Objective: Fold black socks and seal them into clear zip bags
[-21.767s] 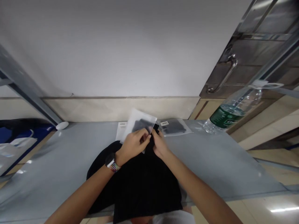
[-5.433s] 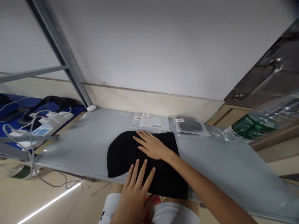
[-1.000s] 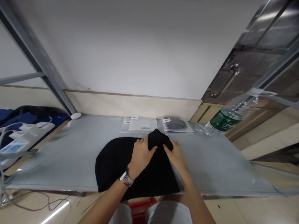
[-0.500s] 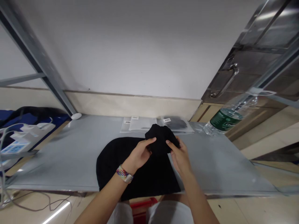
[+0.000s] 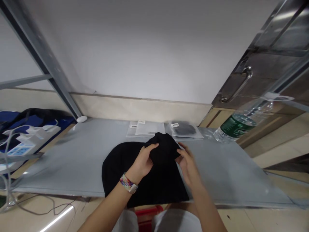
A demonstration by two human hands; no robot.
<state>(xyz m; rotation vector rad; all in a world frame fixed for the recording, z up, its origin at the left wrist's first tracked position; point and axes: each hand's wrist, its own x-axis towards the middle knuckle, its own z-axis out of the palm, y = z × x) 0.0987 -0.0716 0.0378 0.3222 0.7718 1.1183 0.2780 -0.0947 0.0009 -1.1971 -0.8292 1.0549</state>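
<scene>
A piece of black fabric (image 5: 165,146) is raised between my hands above the tabletop. My left hand (image 5: 144,159) pinches its left side, thumb on top. At its right edge, my right hand (image 5: 187,162) grips it between thumb and fingers. Below lies a larger black cloth (image 5: 118,167) with a rounded left side, spread flat to the table's front edge. Black on black, I cannot tell whether the raised piece is part of that cloth. A multicoloured band with a pale clasp circles my left wrist.
Labelled clear plastic packets (image 5: 149,128) lie at the back of the grey table (image 5: 72,154), one packet holding something dark (image 5: 184,129). A green-labelled bottle (image 5: 238,125) leans at the right. A white power strip (image 5: 29,141) with cables is at the left, beside a metal post (image 5: 61,93).
My right hand has shifted slightly outward and down along the fabric's right edge. The raised fabric is spread flatter and wider between my hands. The view has turned slightly.
</scene>
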